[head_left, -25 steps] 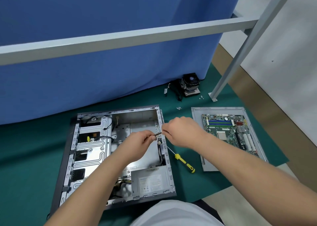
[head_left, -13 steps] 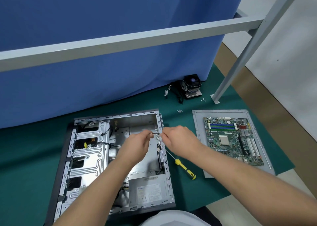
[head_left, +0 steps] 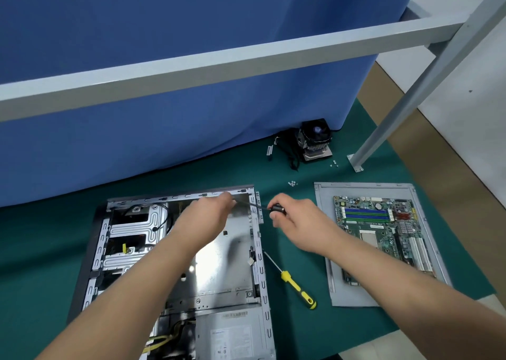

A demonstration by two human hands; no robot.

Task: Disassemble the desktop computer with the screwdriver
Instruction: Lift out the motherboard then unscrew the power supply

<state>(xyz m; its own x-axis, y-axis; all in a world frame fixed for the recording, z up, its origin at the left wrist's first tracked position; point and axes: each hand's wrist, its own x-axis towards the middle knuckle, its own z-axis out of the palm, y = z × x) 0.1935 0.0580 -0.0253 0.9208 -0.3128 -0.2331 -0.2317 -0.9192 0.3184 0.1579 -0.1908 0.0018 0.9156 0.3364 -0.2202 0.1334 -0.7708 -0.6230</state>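
The open desktop case (head_left: 258,266) lies flat on the green mat, with its bare metal floor showing. A thin black cable (head_left: 250,205) runs over the case's right wall near the far corner. My left hand (head_left: 210,213) hovers inside the case and holds the cable's inner end. Just outside the wall, my right hand (head_left: 297,221) pinches the black plug at the cable's other end. The yellow-handled screwdriver (head_left: 297,287) lies loose on the mat to the right of the case, with neither hand touching it.
The removed motherboard (head_left: 379,236) rests on a grey side panel (head_left: 325,250) at the right. A CPU cooler (head_left: 315,140) and loose screws (head_left: 292,183) lie near the blue curtain. A grey frame leg (head_left: 356,162) stands behind. The power supply (head_left: 230,335) sits in the case's near corner.
Both hands have moved toward the case's far right corner and apart. The right hand has drawn the cable's plug outward over the case wall. The screwdriver has stayed put.
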